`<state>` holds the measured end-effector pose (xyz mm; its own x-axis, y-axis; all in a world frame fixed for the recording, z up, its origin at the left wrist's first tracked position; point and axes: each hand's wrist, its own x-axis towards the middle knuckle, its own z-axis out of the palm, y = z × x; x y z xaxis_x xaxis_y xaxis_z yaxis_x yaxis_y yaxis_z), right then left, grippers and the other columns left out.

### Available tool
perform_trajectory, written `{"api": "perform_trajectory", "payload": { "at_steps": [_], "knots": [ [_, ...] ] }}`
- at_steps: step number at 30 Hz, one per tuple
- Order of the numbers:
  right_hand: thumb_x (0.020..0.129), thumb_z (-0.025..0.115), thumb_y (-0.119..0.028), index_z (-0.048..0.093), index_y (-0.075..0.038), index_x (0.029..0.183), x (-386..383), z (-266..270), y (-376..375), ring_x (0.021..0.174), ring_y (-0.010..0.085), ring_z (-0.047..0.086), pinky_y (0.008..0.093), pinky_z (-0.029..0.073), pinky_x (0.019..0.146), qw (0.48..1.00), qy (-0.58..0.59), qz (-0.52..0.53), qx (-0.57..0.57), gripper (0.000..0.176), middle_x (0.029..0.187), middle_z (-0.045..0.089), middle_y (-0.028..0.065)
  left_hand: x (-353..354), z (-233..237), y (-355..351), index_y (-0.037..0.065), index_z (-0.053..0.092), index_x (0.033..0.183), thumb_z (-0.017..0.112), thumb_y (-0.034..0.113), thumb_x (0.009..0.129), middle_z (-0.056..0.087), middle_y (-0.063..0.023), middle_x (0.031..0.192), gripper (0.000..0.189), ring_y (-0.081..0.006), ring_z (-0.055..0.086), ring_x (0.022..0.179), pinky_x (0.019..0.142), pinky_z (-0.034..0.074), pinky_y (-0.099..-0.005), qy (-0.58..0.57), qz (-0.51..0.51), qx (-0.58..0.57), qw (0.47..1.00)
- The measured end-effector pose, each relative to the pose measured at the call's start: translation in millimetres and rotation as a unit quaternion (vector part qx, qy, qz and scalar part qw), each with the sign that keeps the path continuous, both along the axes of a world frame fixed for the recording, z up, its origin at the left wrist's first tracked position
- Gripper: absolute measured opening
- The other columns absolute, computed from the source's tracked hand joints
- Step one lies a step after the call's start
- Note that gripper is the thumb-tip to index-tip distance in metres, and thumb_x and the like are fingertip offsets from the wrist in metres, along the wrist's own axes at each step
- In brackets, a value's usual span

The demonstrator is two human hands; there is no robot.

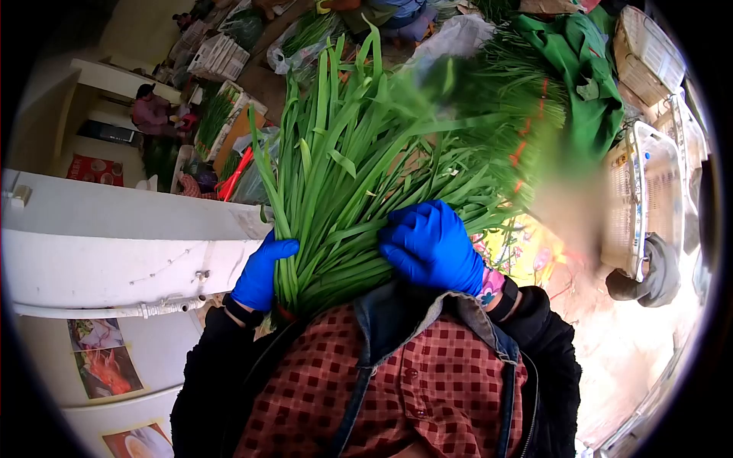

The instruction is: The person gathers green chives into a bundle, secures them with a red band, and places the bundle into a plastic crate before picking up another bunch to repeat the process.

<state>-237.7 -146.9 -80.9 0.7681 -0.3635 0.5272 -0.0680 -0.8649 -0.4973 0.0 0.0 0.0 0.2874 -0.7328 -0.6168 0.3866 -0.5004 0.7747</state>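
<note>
A large bunch of green garlic chives [336, 175] leans against my chest, its long flat leaves fanning up and away from me. My left hand [263, 271], in a blue glove, grips the left side of the bunch low down, thumb across the leaves and the other fingers hidden behind. On the right side, my right hand [435, 244], also blue-gloved, is closed with curled fingers against the leaves; its fingertips are tucked out of sight. A small red spot, perhaps a tie, shows near the base of the bunch.
More chives with red ties [527, 137] lie beyond on the right, beside a green cloth [584, 76]. White plastic crates [637, 198] stand at the right. A white ledge [130, 259] with a pipe runs along the left. Another person [153, 111] sits at the back left.
</note>
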Motion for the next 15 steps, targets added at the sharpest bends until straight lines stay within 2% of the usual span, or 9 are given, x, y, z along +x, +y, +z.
{"api": "perform_trajectory", "payload": {
  "at_steps": [2, 3, 4, 5, 7, 9, 13, 14, 15],
  "knots": [
    [0.084, 0.066, -0.02, 0.061, -0.009, 0.115, 1.6, -6.0, -0.6, 0.069, 0.0195, 0.063, 0.0361, 0.05, 0.066, 0.973, -0.168, -0.03, 0.156, 0.033, 0.079, 0.066, 0.0061, -0.8, -2.3, 2.3, 0.006, 0.039, 0.138, 0.06, 0.018, 0.079, 0.053, -0.0111, 0.127, 0.065, -0.0239, 0.053, 0.115, 0.1, 0.041, -0.0355, 0.009, 0.005, 0.001, 1.0],
    [0.084, 0.066, -0.02, 0.061, -0.009, 0.115, 14.4, -5.4, 2.3, 0.069, 0.0195, 0.063, 0.0361, 0.05, 0.066, 0.97, -0.179, -0.027, 0.161, 0.033, 0.079, 0.066, 0.0061, 9.0, 4.6, 4.0, 0.006, 0.039, 0.138, 0.06, 0.018, 0.079, 0.053, -0.0111, 0.127, 0.065, -0.0239, 0.053, 0.115, 0.1, 0.041, -0.0355, -0.004, 0.007, 0.006, 1.0],
    [0.084, 0.065, -0.017, 0.061, -0.009, 0.112, 15.0, 4.8, 2.1, 0.065, 0.0217, 0.063, 0.0356, 0.049, 0.062, 0.93, -0.19, -0.04, 0.313, 0.03, 0.078, 0.065, 0.0075, 7.4, 2.0, 3.3, 0.005, 0.039, 0.138, 0.06, 0.018, 0.079, 0.054, -0.0114, 0.127, 0.064, -0.0238, 0.053, 0.114, 0.099, 0.041, -0.0355, 0.0, 0.011, 0.006, 1.0],
    [0.083, 0.064, -0.015, 0.061, -0.008, 0.109, 16.5, 10.9, 1.0, 0.062, 0.0239, 0.062, 0.0351, 0.049, 0.058, 0.866, -0.198, -0.052, 0.456, 0.027, 0.076, 0.065, 0.0088, 6.3, 0.3, 2.4, 0.004, 0.039, 0.138, 0.06, 0.017, 0.079, 0.054, -0.0117, 0.126, 0.064, -0.0236, 0.053, 0.114, 0.099, 0.041, -0.0355, 0.003, 0.015, 0.006, 1.0],
    [0.083, 0.064, -0.017, 0.06, -0.009, 0.108, 21.3, 10.2, -4.7, 0.059, 0.0273, 0.061, 0.0351, 0.048, 0.054, 0.867, -0.187, -0.056, 0.458, 0.026, 0.072, 0.064, 0.0104, 2.8, 1.8, 3.1, 0.004, 0.038, 0.138, 0.061, 0.018, 0.078, 0.053, -0.0121, 0.126, 0.065, -0.0239, 0.053, 0.114, 0.099, 0.041, -0.0356, 0.003, 0.01, 0.011, 1.0],
    [0.082, 0.065, -0.022, 0.059, -0.01, 0.11, 24.2, 16.1, -10.6, 0.058, 0.0282, 0.062, 0.0366, 0.048, 0.054, 0.922, -0.09, -0.074, 0.37, 0.031, 0.068, 0.063, 0.0103, -0.9, 2.6, 2.0, 0.003, 0.038, 0.138, 0.061, 0.018, 0.078, 0.053, -0.0126, 0.126, 0.066, -0.0241, 0.053, 0.114, 0.099, 0.041, -0.0357, 0.002, 0.004, 0.011, 1.0],
    [0.079, 0.066, -0.028, 0.059, -0.007, 0.095, 36.6, 25.6, -14.8, 0.06, 0.0313, 0.062, 0.0405, 0.048, 0.054, 0.953, -0.072, -0.104, 0.276, 0.027, 0.065, 0.062, 0.0112, -8.2, 8.3, -2.3, 0.002, 0.037, 0.138, 0.063, 0.019, 0.076, 0.052, -0.0128, 0.128, 0.07, -0.0247, 0.052, 0.115, 0.101, 0.039, -0.0361, -0.021, -0.011, -0.01, 1.0],
    [0.078, 0.066, -0.028, 0.057, -0.007, 0.085, 39.6, 27.1, -15.0, 0.059, 0.0321, 0.062, 0.0419, 0.048, 0.053, 0.96, -0.062, -0.115, 0.247, 0.024, 0.063, 0.061, 0.012, -9.4, 9.1, -2.0, 0.002, 0.036, 0.138, 0.064, 0.019, 0.075, 0.051, -0.0128, 0.128, 0.071, -0.0249, 0.051, 0.116, 0.101, 0.039, -0.0362, -0.026, -0.012, -0.011, 1.0],
    [0.078, 0.066, -0.028, 0.057, -0.007, 0.085, 42.1, 26.9, -14.0, 0.059, 0.0321, 0.062, 0.0419, 0.048, 0.053, 0.96, -0.063, -0.115, 0.247, 0.024, 0.063, 0.061, 0.012, -10.3, 10.2, -1.3, 0.002, 0.036, 0.138, 0.064, 0.019, 0.075, 0.051, -0.0128, 0.128, 0.071, -0.0249, 0.051, 0.116, 0.101, 0.039, -0.0362, -0.026, -0.013, -0.012, 1.0]
  ]
}}
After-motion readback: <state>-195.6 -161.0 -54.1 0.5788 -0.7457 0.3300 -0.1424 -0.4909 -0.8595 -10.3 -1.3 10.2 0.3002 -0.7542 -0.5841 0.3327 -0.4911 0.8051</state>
